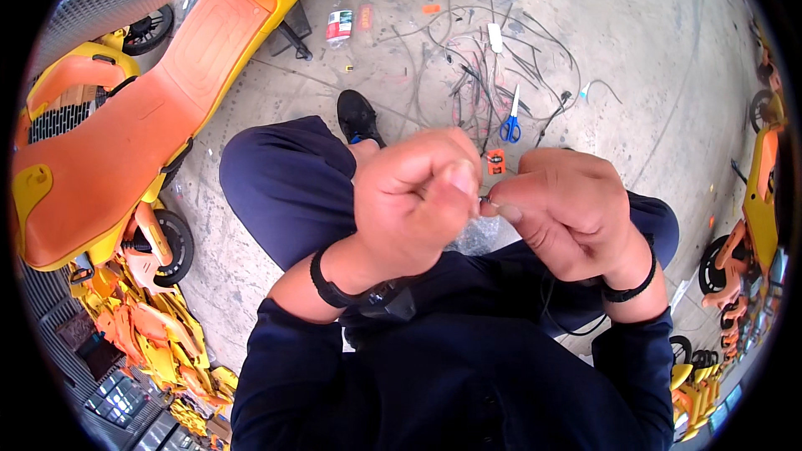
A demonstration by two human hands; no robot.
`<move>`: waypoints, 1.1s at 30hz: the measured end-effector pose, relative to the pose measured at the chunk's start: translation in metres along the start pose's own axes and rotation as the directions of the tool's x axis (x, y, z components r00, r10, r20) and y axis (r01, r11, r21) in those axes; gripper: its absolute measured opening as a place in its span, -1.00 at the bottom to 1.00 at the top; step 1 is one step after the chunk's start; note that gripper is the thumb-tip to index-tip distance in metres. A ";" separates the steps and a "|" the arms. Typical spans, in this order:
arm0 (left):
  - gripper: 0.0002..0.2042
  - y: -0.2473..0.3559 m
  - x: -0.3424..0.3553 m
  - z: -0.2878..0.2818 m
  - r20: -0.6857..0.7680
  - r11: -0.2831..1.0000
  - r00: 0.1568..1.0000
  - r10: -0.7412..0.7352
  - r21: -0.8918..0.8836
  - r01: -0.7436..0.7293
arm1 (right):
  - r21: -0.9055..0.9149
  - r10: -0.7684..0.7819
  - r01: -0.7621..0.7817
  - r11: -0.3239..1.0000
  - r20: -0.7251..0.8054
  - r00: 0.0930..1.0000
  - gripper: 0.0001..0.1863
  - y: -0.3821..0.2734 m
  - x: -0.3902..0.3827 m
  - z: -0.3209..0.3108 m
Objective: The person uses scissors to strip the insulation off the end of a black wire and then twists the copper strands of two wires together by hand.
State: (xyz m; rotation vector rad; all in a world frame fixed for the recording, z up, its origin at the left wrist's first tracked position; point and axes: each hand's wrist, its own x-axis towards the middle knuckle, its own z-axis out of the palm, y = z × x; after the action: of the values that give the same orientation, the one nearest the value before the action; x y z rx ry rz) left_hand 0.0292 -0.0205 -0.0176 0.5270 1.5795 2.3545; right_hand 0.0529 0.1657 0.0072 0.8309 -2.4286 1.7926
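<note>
My left hand [418, 196] is closed, its thumb pressed over the curled fingers. Close beside it, my right hand [564, 209] is closed in a pinch. Between the two sets of fingertips shows a tiny dark piece [484, 199], too small to name. Below the fingertips, clear plastic wrap [476, 236] lies at my lap. Just beyond the hands on the floor are a small orange piece with dark parts [496, 161] and blue-handled scissors [511, 127], blades pointing away.
A tangle of cut cables [480, 75] spreads over the floor ahead. A plastic bottle [339, 23] lies further left. An orange and yellow scooter body [180, 75] fills the left side. Yellow and orange panels [159, 317] are heaped at lower left; more scooters [762, 184] line the right.
</note>
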 end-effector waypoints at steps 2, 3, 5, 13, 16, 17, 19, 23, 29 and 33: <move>-0.80 0.004 0.003 -0.002 0.003 0.999 1.000 0.014 0.041 -0.014 | 0.070 -0.008 0.007 0.998 0.005 1.000 -0.78 0.000 -0.001 0.003; -0.75 0.005 0.005 -0.003 0.007 0.996 1.000 0.028 0.082 -0.029 | 0.069 -0.008 0.007 0.998 0.005 1.000 -0.78 0.001 -0.001 0.003; -0.83 0.001 0.007 -0.007 0.027 0.982 0.991 0.128 0.133 -0.131 | 0.041 -0.006 0.007 0.999 -0.033 0.999 -0.78 0.002 0.000 0.002; -0.87 0.005 0.011 -0.006 0.045 0.928 0.981 0.187 0.318 -0.191 | -0.265 -0.106 0.076 0.961 -0.103 0.989 -0.73 0.008 0.003 -0.001; -0.90 0.007 0.011 -0.007 0.049 0.902 0.989 0.141 0.405 -0.148 | -0.360 -0.159 0.115 0.926 -0.095 0.983 -0.70 0.011 0.002 -0.001; -0.91 0.007 0.011 -0.007 0.038 0.902 0.991 0.127 0.412 -0.131 | -0.399 -0.177 0.126 0.908 -0.092 0.980 -0.68 0.012 0.001 0.000; -0.92 0.007 0.012 -0.007 0.027 0.901 0.993 0.112 0.418 -0.113 | -0.432 -0.197 0.145 0.890 -0.078 0.977 -0.67 0.014 0.002 0.000; -0.92 0.011 0.015 -0.009 0.064 0.857 0.991 0.121 0.498 -0.137 | -0.538 -0.256 0.182 0.823 -0.064 0.965 -0.65 0.018 0.002 0.003; -0.93 0.011 0.016 -0.010 0.102 0.780 0.984 0.146 0.600 -0.178 | -0.589 -0.263 0.185 0.786 -0.050 0.963 -0.67 0.019 0.003 0.002; -0.93 0.012 0.018 -0.010 0.115 0.753 0.983 0.144 0.631 -0.185 | -0.598 -0.252 0.169 0.784 -0.057 0.966 -0.67 0.018 0.004 0.002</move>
State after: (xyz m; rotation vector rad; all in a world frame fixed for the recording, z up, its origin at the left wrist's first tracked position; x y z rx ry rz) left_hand 0.0087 -0.0263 -0.0075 0.8936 2.3941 1.8145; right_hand 0.0428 0.1657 -0.0081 0.8277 -2.4496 0.8836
